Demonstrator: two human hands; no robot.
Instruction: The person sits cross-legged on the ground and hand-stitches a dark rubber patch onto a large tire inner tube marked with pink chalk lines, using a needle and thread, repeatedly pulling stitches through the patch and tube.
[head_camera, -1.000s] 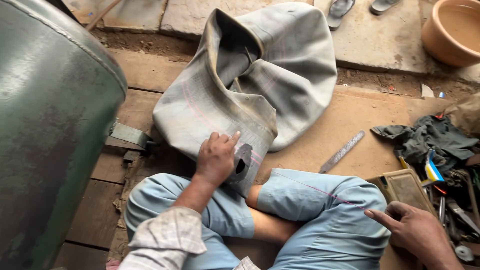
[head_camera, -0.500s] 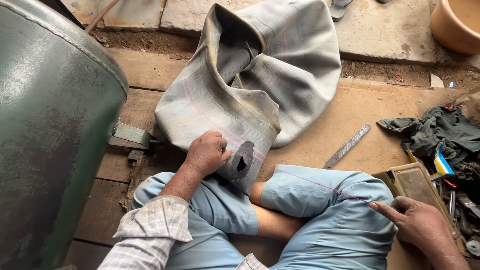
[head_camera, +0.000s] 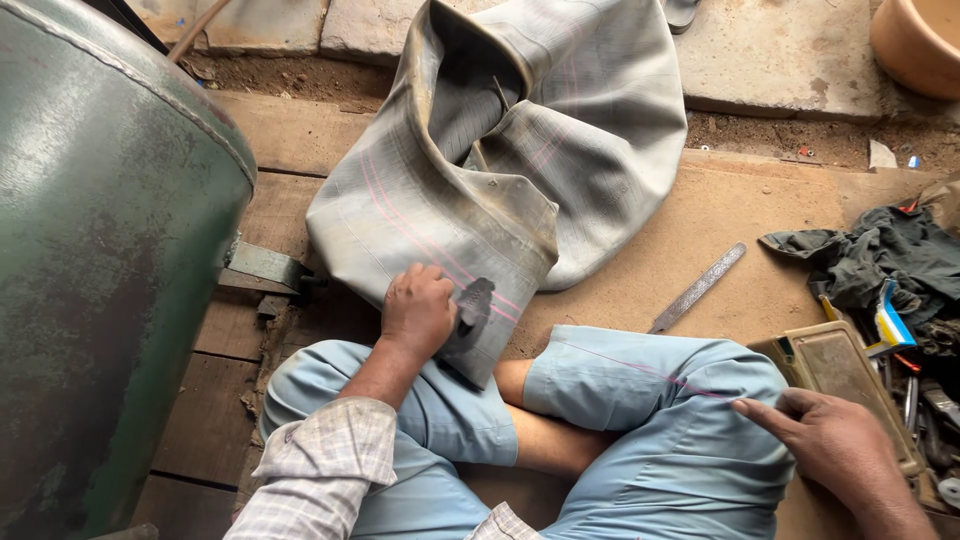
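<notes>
Two bare hands were at work over the crossed legs of a person seated on a worn wooden platform (head_camera: 700, 220). The left hand (head_camera: 418, 312) rested on the near end of a large grey deflated inner tube (head_camera: 480, 170), its fingers curled together and pressing a dark patch (head_camera: 474, 303) against the rubber, just above the left knee. The tube lay crumpled across the middle of the platform, its far fold reaching onto the stone slabs (head_camera: 780, 60) along the far edge, with thin pink lines running down its surface.

The right hand (head_camera: 830, 445) lay on the right thigh near the platform's near right corner, its thumb and forefinger pinched on a thin pink thread (head_camera: 640, 367). That thread ran across the light blue trousers (head_camera: 640, 400) toward the tube.

A flat metal file (head_camera: 697, 288) lay on the boards between the tube and the right knee. Just beside the right hand sat a tan plastic case (head_camera: 840, 370), with a dark rag (head_camera: 880, 255) and a heap of small tools (head_camera: 920, 390) along the right edge. A big green metal drum (head_camera: 100, 250) filled the left side, and a clay-coloured bowl (head_camera: 915, 45) stood at the far right corner on the stone.
</notes>
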